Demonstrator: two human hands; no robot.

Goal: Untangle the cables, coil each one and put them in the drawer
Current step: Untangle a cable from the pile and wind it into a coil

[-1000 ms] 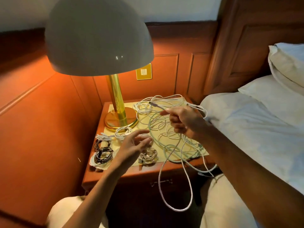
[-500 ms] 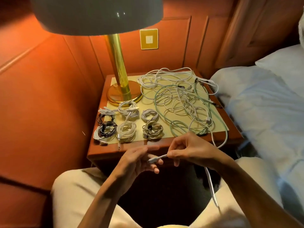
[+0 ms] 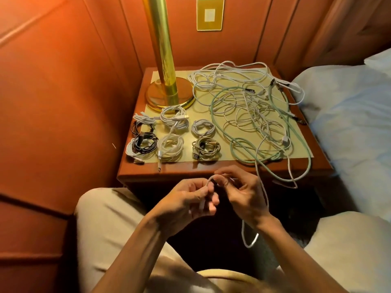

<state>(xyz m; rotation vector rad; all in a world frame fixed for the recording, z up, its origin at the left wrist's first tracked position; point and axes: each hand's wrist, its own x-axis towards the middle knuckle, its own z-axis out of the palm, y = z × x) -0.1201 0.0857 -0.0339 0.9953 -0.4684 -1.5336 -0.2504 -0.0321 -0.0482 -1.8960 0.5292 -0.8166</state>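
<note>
Cable work is under way in front of the nightstand (image 3: 169, 175), at its near edge. Left hand (image 3: 186, 205) pinches the plug end of a white cable (image 3: 265, 199) between thumb and curled fingers, the plug running down through the grip. Right hand (image 3: 243, 192) sits just beside it, fingers curled round the same cable where it bends into a small arch between the two hands. From the right hand the cable runs up toward the tabletop and also hangs in a loop below the right wrist.

Count on the tabletop: seven coiled bundles (image 3: 170, 149) stand in rows on the left half of the yellow mat (image 3: 203, 115), of which five read as white or cream, one black, and one partly dark behind it; the exact number in the leftmost stack is hard to tell. Tangled pile (image 3: 251, 115) occupies the right half, made of several thin white cables and one pale green cable (image 3: 298, 140), with strands drooping over the front edge.

One brass lamp base (image 3: 169, 96) stands at the back left corner of the mat. White bedding (image 3: 355, 123) lies to the right. No drawer front can be made out.
</note>
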